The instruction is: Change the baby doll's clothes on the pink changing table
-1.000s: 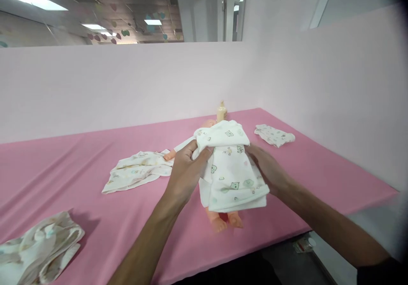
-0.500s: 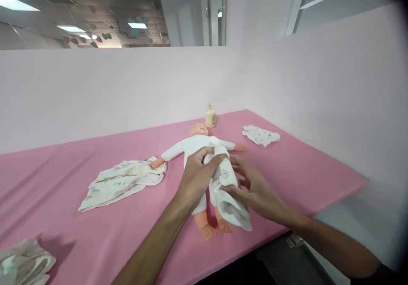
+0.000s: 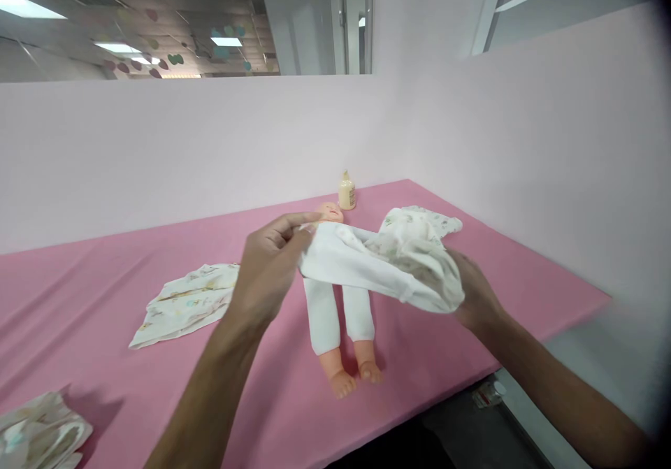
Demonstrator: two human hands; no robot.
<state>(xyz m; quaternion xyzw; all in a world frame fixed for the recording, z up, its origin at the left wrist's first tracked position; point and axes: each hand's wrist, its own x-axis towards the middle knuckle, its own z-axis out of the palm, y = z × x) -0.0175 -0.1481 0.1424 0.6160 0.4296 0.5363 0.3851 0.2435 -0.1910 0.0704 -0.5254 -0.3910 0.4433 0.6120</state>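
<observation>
My left hand [image 3: 275, 263] pinches one end of a white baby garment [image 3: 361, 263] between thumb and fingers. My right hand [image 3: 474, 291] is at the garment's other, bunched end, its fingers hidden by the cloth. The garment is stretched sideways in the air above a baby doll [image 3: 322, 315] in a white body suit. The doll lies on its back, its head away from me and its bare feet towards me. Cloth and hands cover its chest and arms.
The pink-covered table [image 3: 419, 378] meets white walls behind and on the right. A pump bottle [image 3: 347, 193] stands beyond the doll's head. Printed baby clothes lie at the left [image 3: 189, 301], at the near left corner [image 3: 42, 434] and at the right [image 3: 445, 224].
My hands have moved apart, left hand leftwards and right hand rightwards. The garment, bunched between them before, is now spread out sideways and hides the doll's upper body.
</observation>
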